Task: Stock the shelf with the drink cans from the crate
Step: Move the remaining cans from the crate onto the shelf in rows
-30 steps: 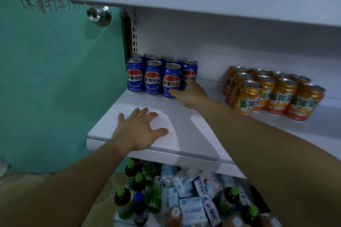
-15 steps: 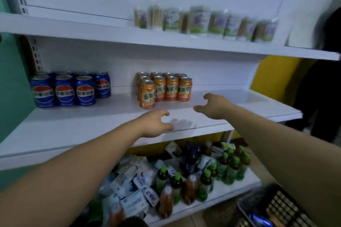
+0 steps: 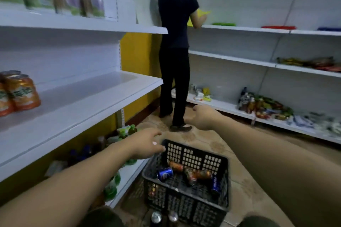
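Fingers point(image 3: 155, 143): left hand point(image 3: 145, 143) spread apart; right hand point(image 3: 202, 118) loosely curled; both empty.
Change: both hands have left the shelf point(image 3: 73, 101). The left now hovers at the 10 o'clock corner of the crate point(image 3: 184, 206), the right beyond its 12 o'clock rim.
Drink cans point(image 3: 164, 173): on the crate floor, mostly on their sides, long axes horizontal, headings mixed.

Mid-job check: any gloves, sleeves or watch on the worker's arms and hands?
None visible. The left hand and right hand are ungloved, no rings or watch in view; the left forearm and right forearm are bare to the frame edge. Blur hides finer detail.
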A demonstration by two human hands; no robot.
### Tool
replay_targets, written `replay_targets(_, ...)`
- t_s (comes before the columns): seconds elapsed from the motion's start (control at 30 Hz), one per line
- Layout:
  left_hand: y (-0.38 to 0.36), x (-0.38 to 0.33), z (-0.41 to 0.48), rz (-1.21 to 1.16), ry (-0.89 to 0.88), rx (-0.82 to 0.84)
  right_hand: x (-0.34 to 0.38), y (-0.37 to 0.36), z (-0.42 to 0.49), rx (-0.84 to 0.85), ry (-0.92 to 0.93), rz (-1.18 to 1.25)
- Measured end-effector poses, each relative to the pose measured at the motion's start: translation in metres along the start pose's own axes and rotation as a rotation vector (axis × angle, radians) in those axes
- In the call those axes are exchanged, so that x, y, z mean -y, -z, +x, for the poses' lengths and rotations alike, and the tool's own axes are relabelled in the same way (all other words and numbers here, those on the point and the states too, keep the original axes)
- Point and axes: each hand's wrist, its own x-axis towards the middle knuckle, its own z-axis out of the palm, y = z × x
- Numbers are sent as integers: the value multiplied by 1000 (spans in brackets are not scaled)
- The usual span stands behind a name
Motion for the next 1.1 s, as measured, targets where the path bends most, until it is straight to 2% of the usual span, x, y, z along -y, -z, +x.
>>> replay_targets(0.17,-48,-9,54,-12,-52,209,-75,-26,22,65,-126,46)
replay_targets(0.47,-151,28,180,-9,119,443,-160,-132,122,280,-280,118)
replay_targets(0.57,-188,44,231,-30,189,489,-190,-180,163,352,-305,151)
replay_targets(0.83,-310,93,365,-157,245,544,-266,-327,260,477,-408,273)
replay_targets(1.1,-426,135,446,-288,376,621,-310,-479,328,590,-590,401)
